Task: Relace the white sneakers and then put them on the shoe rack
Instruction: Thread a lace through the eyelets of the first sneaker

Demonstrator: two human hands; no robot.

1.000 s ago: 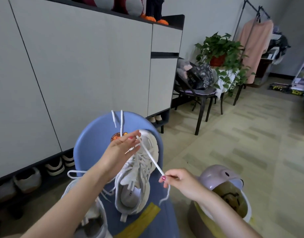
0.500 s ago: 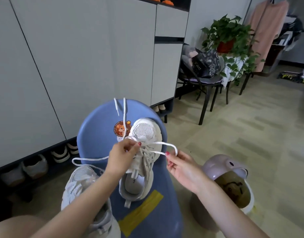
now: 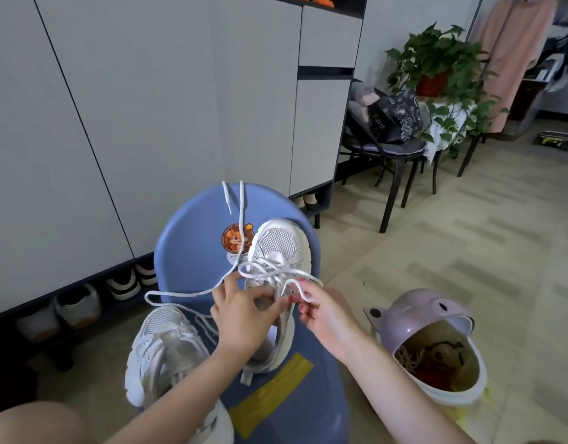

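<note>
A lilac plastic bin with a cat-eared swing lid (image 3: 417,318) stood on the tiled floor to the person's right, its mouth tipped toward the camera; inside lay a tangle of pale strings and some dark red and brown waste (image 3: 433,360), too jumbled to identify. Along the wall, the open bottom shelf of a grey-panelled shoe cabinet (image 3: 68,318) held several pairs of light shoes.

A white mesh sneaker (image 3: 278,248) rested toe-away on the seat of a blue plastic chair (image 3: 193,251), which carried a round squirrel sticker and a strip of yellow tape. Its white flat shoelace (image 3: 263,277) crossed loosely over the tongue, one long end running up over the chair back, another looping out to the left. The left hand (image 3: 241,315) pinched the lace over the shoe's throat with curled fingers; the right hand (image 3: 324,312) pinched a loop of the same lace just beside it. A second white mesh sneaker (image 3: 161,344), laces slack, sat nearer the person at the chair's left edge.
</note>
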